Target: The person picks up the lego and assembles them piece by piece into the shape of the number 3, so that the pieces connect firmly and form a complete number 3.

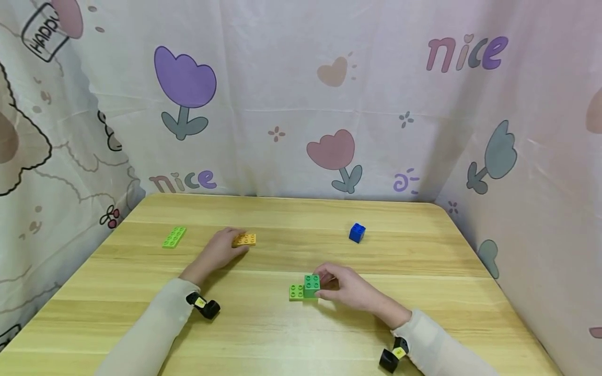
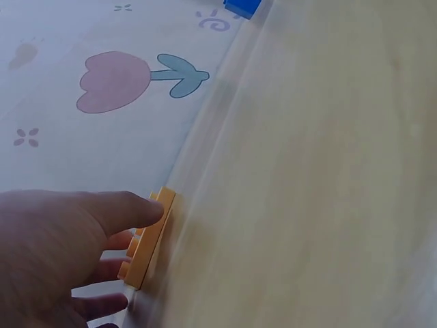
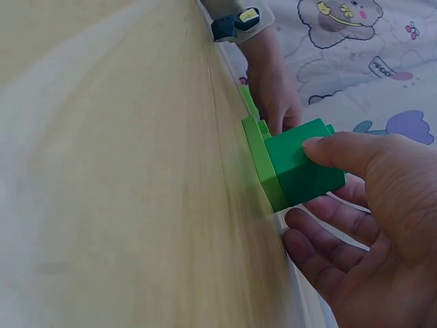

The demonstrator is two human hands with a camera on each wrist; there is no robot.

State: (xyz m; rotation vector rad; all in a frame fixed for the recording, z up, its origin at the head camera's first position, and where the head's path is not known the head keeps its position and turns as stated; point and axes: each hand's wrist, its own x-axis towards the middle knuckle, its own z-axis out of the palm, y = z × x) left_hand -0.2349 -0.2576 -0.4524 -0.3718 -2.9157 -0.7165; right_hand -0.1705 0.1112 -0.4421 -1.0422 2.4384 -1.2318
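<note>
My left hand (image 1: 223, 246) is at the far left-middle of the table, its thumb and fingers round the left end of a flat orange building brick (image 1: 246, 239). In the left wrist view the thumb lies against the edge of this brick (image 2: 149, 239), with the other fingers behind it. Near the table's middle, my right hand (image 1: 347, 286) pinches a dark green block (image 1: 312, 286) between thumb and fingers. This block sits upright on the right part of a flat lime-green brick (image 1: 296, 293), whose left studs show. The right wrist view has the thumb on the green block's side (image 3: 297, 160).
A second flat lime-green brick (image 1: 174, 237) lies at the far left of the wooden table (image 1: 254, 334). A small blue block (image 1: 357, 233) stands at the far right. A printed cloth (image 1: 273, 94) hangs behind the table and along its sides.
</note>
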